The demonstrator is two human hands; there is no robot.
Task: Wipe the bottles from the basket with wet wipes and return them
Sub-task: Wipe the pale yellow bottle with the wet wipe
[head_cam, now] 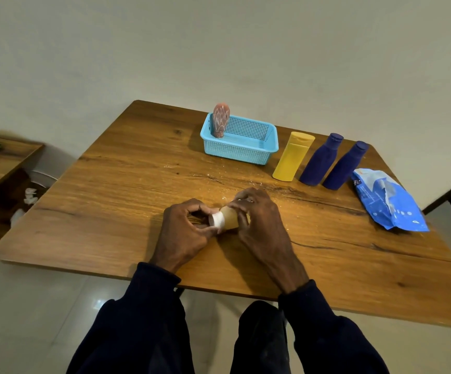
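A small tan bottle (229,218) with a white cap lies sideways just above the table between both hands. My right hand (256,214) wraps its body, with a bit of white wipe showing under the fingers. My left hand (185,226) pinches the white cap end. A light blue basket (246,149) stands at the back of the table with a pink patterned bottle (220,120) upright in its left corner. To the right of the basket stand a yellow bottle (293,156) and two dark blue bottles (321,159) (345,166).
A blue wet wipes pack (389,201) lies at the right edge of the wooden table (127,190). A low wooden shelf (0,163) with crumpled white wipes beneath it sits to the left. A wall rises behind the table.
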